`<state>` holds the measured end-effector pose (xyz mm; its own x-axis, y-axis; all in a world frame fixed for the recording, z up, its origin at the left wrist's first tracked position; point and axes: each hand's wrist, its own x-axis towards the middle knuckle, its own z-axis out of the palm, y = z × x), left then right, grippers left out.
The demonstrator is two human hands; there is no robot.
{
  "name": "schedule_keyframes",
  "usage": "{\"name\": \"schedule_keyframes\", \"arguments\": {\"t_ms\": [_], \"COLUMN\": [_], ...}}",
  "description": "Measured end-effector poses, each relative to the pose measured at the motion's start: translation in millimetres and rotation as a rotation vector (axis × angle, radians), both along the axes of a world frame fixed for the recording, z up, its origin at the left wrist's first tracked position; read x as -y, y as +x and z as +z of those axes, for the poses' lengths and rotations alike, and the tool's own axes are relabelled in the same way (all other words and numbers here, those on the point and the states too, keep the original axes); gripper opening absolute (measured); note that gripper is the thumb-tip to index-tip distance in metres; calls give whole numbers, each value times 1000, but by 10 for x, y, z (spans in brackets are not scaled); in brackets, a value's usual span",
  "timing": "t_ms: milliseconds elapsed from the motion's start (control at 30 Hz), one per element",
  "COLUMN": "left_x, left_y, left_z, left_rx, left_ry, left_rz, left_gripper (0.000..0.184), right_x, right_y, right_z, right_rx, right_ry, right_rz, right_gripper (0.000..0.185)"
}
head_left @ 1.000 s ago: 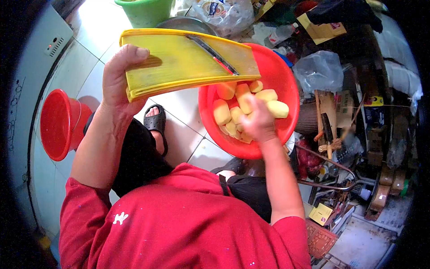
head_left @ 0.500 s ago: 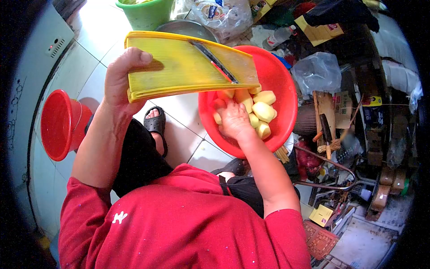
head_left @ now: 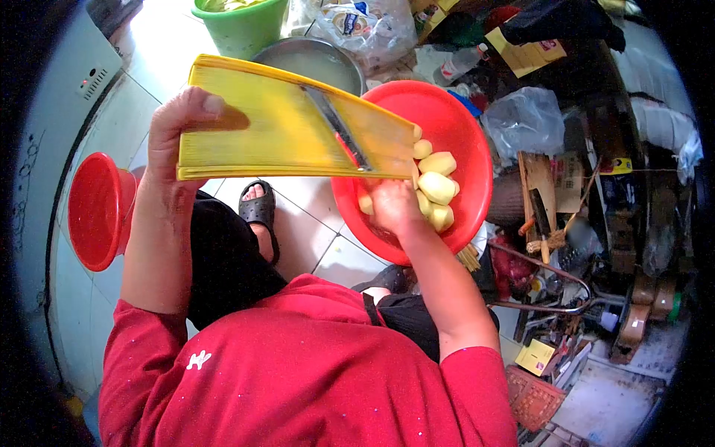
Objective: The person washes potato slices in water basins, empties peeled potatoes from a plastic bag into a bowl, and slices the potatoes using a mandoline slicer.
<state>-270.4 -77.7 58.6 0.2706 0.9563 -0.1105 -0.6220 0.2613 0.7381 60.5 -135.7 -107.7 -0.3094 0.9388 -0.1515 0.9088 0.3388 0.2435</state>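
Observation:
My left hand [head_left: 173, 138] grips the left end of a yellow mandoline slicer [head_left: 261, 141], its thumb on the top face. The slicer has a dark slanted blade and hangs tilted over the left part of a red basin [head_left: 477, 186]. Several peeled potatoes [head_left: 436, 188] lie in the basin. Down inside the basin is my right hand [head_left: 396, 207], beside the potatoes. The slicer's lower edge covers its fingers, so I cannot see whether they hold a potato.
A grey metal bowl [head_left: 313, 63] and a green bucket [head_left: 242, 30] stand beyond the slicer. On the left is a red bucket [head_left: 93, 212]. Plastic bags [head_left: 525, 123], a bottle [head_left: 458, 65] and a metal frame [head_left: 558, 270] crowd the right side.
My left hand has moved the slicer left and slightly lower. The right hand has stayed in the basin, its fingers now behind the slicer's edge.

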Motion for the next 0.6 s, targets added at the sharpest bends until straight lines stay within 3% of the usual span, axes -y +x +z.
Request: {"name": "schedule_keyframes", "arguments": {"t_ms": [67,100,267,333,400,600], "left_x": [-27,-53,-94,-77,-106,57], "left_y": [-99,-166,-226,-231,-321,-181], "left_z": [-34,-81,-121,-121,-190,-107], "left_rx": [-23,-38,-122,-188,-270,-309], "left_ry": [21,22,30,33,73,39], "left_rz": [-37,-55,-46,-66,-190,-110], "left_gripper": [44,44,49,52,69,69], "right_x": [43,199,471,592,667,796], "right_y": [23,119,481,517,531,563], "right_z": [488,552,771,736,739,697], "right_rx": [-107,-107,-201,-241,-288,-569], "right_ry": [-326,-53,-74,51,75,84], "right_rz": [-86,23,-79,-143,-154,-353], "right_gripper": [77,77,78,77,75,72]}}
